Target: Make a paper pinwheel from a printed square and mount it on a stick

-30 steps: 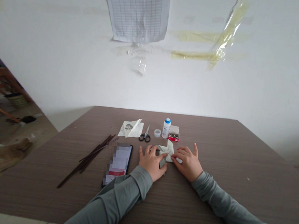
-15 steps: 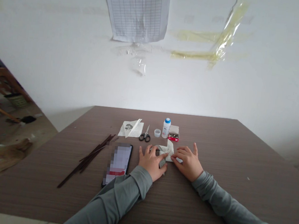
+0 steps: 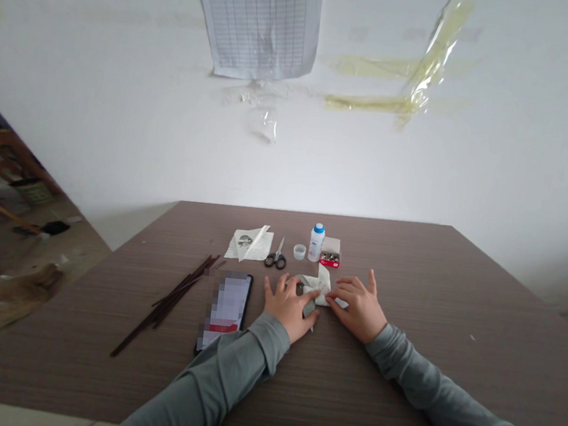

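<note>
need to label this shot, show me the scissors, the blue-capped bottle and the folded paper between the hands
scissors (image 3: 276,256), head view, on the pivot
blue-capped bottle (image 3: 315,245), head view, on the white body
folded paper (image 3: 319,285), head view, on its upper flap

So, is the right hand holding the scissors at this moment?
No, the right hand rests on the folded paper, while the black-handled scissors lie apart from it on the table.

Both hands (image 3: 328,303) press folded white paper (image 3: 317,288) on a wooden table (image 3: 398,277)
</note>
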Action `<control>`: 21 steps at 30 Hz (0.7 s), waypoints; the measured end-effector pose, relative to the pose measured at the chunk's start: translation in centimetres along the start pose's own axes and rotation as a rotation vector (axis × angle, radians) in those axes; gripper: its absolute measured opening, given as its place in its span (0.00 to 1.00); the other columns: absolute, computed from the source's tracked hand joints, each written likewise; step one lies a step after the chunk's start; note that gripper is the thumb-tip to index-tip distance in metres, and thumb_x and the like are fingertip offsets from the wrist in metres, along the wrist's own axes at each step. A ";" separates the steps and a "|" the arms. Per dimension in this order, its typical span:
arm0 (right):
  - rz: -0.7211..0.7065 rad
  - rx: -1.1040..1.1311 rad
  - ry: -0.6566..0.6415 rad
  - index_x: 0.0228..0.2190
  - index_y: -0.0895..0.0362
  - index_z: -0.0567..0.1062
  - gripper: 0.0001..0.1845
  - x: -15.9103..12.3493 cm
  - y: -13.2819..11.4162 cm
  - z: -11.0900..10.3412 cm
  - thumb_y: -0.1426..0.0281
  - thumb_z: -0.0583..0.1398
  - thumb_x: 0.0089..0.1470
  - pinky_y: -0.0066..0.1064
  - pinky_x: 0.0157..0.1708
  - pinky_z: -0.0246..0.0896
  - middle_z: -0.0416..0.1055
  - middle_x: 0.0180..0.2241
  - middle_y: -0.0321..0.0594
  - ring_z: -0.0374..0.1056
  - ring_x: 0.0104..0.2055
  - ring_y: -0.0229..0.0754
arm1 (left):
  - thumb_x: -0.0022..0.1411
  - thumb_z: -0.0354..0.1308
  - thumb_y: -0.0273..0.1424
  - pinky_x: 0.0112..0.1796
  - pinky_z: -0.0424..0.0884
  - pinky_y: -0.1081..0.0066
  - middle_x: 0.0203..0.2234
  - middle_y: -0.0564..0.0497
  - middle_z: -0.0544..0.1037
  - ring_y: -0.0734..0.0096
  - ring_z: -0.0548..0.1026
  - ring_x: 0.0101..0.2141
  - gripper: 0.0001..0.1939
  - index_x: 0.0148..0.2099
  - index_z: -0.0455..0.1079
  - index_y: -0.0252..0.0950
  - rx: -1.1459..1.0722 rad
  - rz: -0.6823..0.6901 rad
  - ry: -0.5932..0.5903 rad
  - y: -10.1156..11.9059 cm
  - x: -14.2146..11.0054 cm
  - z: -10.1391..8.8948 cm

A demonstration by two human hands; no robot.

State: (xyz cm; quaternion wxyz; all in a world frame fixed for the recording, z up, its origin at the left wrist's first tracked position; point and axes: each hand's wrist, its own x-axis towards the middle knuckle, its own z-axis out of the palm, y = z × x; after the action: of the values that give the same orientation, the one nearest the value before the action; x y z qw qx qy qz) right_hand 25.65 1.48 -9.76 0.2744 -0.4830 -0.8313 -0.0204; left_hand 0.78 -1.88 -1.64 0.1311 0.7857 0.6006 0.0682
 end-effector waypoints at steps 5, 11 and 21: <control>0.024 0.020 -0.020 0.46 0.40 0.95 0.17 0.0 0.1 -0.1 0.69 0.66 0.81 0.82 0.93 0.31 0.96 0.47 0.38 0.86 0.66 0.60 | 0.81 0.78 0.39 0.85 0.55 0.06 0.84 0.42 0.80 0.20 0.69 0.86 0.31 0.81 0.88 0.62 -0.028 -0.002 0.022 -0.3 -0.2 0.5; 0.038 0.016 -0.028 0.46 0.40 0.95 0.16 0.3 0.1 0.0 0.68 0.66 0.81 0.85 0.92 0.31 0.96 0.49 0.38 0.86 0.67 0.61 | 0.77 0.82 0.39 0.84 0.58 0.05 0.79 0.40 0.84 0.19 0.73 0.83 0.32 0.79 0.90 0.58 -0.066 0.029 0.099 -0.5 -0.3 0.9; 0.067 -0.002 -0.065 0.53 0.37 0.97 0.19 0.6 -1.1 -0.2 0.68 0.66 0.82 0.94 0.89 0.39 0.94 0.48 0.41 0.85 0.65 0.62 | 0.80 0.78 0.41 0.84 0.55 0.04 0.82 0.43 0.82 0.20 0.70 0.85 0.28 0.78 0.90 0.62 -0.039 0.012 0.044 -0.2 -0.4 0.3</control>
State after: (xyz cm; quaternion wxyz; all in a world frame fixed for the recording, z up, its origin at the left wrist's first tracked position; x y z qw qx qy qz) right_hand 24.66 1.32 -9.03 0.2471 -0.5113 -0.8231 0.0035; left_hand 0.52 -2.25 -1.98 0.1325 0.7851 0.5971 0.0980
